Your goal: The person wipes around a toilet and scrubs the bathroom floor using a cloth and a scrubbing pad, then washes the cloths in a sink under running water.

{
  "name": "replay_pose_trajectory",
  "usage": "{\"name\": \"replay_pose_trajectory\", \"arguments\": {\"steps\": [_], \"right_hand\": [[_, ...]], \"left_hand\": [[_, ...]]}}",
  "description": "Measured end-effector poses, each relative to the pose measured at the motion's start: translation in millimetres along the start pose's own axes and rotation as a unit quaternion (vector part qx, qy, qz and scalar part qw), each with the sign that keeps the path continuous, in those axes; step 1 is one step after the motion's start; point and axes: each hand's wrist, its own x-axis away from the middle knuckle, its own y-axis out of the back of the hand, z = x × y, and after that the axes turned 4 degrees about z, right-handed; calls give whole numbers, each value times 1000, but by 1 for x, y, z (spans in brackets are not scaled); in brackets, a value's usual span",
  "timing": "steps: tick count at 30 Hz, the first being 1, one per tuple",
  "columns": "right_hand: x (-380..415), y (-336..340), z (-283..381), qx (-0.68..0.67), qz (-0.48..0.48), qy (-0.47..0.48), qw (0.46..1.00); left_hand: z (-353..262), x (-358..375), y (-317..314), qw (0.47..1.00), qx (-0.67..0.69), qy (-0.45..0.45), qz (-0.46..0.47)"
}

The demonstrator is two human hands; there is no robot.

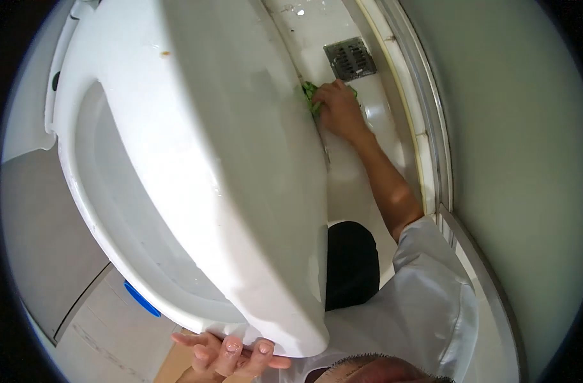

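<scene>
My right hand [336,105] is closed on a bunched green cloth [311,97] and presses it into the dark-stained seam where the white tub [195,153] meets the white floor. Part of the cloth is hidden behind the fingers. At the bottom of the view, my left hand [231,357] touches the tub's near end. Its fingers are apart and bent a little, with nothing visible in them.
A dark square floor drain [350,59] lies just beyond my right hand. A metal door track [425,115] and a frosted panel [502,140] bound the right side. A blue object [142,298] shows beside the tub's left rim. Water spots glisten on the floor.
</scene>
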Motion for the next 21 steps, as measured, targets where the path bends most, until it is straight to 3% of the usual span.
{"name": "replay_pose_trajectory", "arguments": {"steps": [2,4,6,8,10,11,13,14,17,18,21], "right_hand": [[-34,28,-2,-66,43,-38,996],[-76,53,-2,-101,-130,-13,986],[-140,54,-16,-20,-303,96,948],[-204,68,-9,95,-295,31,950],[-251,75,-6,89,-178,-53,979],[-275,66,-12,83,-178,-48,979],[-330,28,-45,124,-201,-115,965],[-355,2,-67,117,-200,-109,967],[-372,-44,-98,225,-350,-34,909],[-374,-49,-110,211,-342,-41,915],[-363,-14,-82,39,-63,68,995]], "left_hand": [[-1,-1,8,998,13,-16,54],[-1,-2,15,995,21,-26,89],[-3,-4,15,994,30,-29,99],[-9,-4,10,996,34,-15,83],[-14,-2,10,997,34,2,68],[-18,2,15,997,28,2,70],[-19,1,19,997,14,8,73],[-19,-1,18,997,21,11,76],[-19,-3,19,995,27,12,94],[-24,-13,18,993,30,12,110],[-26,-13,18,992,40,15,118]]}}
